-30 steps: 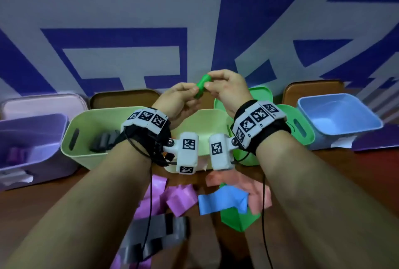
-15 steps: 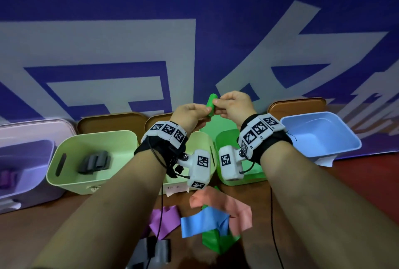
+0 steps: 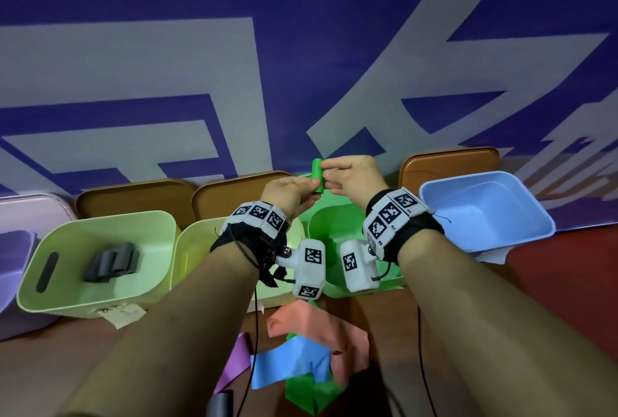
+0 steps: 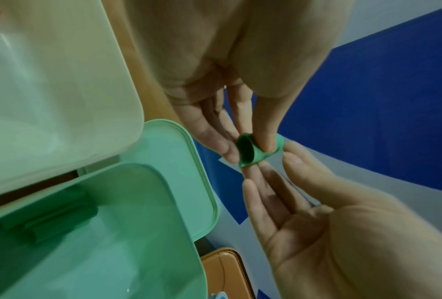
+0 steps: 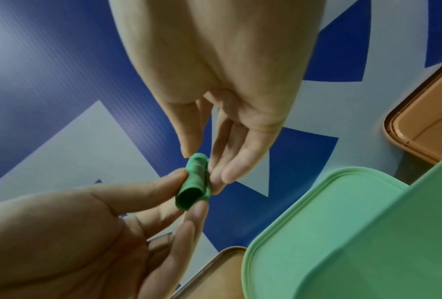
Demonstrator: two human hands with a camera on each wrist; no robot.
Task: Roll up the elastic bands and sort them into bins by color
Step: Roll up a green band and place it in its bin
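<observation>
Raised above the row of bins at the tabletop's far edge: a rolled green elastic band (image 3: 318,176), a short tube, open end toward the wrist cameras. Pinched at its lower part by the left hand (image 3: 290,192), thumb on one side, fingertips (image 5: 198,204) on the other. Pinched higher up by the right hand (image 3: 353,176), thumb and fingers closed on the roll from the opposite side. Both hands close together, nearly touching, directly over the green bin (image 3: 329,226).

Inside the green bin, seen from the left wrist, two rolled green bands (image 4: 53,220) lying side by side on the floor. Behind it, a green lid (image 4: 189,161) leaning upright.

Left of the green bin, two light-green bins: the nearer one (image 3: 192,249) mostly hidden by the left forearm, the farther one (image 3: 100,296) holding rolled grey bands (image 3: 112,263). At the far-left edge, a purple bin (image 3: 13,269), only partly in view. Right of the green bin, a light-blue bin (image 3: 485,212). Brown lids (image 3: 448,166) propped behind the row against the blue-and-white wall.

On the tabletop nearer the body, between the forearms, a loose heap of unrolled bands: pink band (image 3: 321,326) on top, blue band (image 3: 291,366) under it, green band (image 3: 311,393) lowest, purple band (image 3: 237,359) at the left, touching or overlapping one another. Grey band (image 3: 220,403) at the near edge, barely visible.
</observation>
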